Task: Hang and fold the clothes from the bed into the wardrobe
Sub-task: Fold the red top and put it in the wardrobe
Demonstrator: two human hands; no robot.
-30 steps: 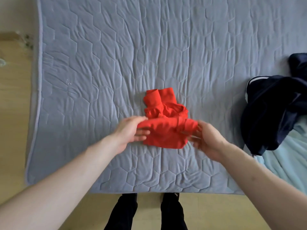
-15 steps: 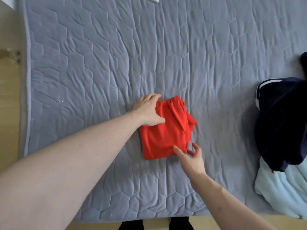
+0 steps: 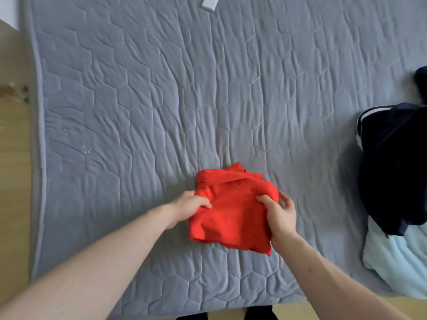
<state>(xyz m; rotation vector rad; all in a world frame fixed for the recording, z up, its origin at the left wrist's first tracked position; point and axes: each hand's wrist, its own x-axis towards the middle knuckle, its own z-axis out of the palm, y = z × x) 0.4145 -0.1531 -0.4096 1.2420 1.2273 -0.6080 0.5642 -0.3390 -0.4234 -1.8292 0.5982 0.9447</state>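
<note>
Head view: folded red garment (image 3: pixel 233 213) lies on the grey bed (image 3: pixel 161 100), near its front edge
Left hand (image 3: pixel 190 205): grasping the garment's left edge
Right hand (image 3: pixel 279 214): pinching its right edge
Far right: dark clothes (image 3: pixel 392 167) over pale blue cloth (image 3: pixel 397 262)

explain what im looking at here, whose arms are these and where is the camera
The camera sits on a person's head, looking down, so the two bare arms are the wearer's own. No machine is involved. They stand at a bed with a grey quilted cover. The left hand and right hand each grip a side of a folded red garment lying on the cover. At the right edge lie a dark navy garment and a pale blue one, still unfolded. A small white object lies at the top edge; I can't identify it.
</note>
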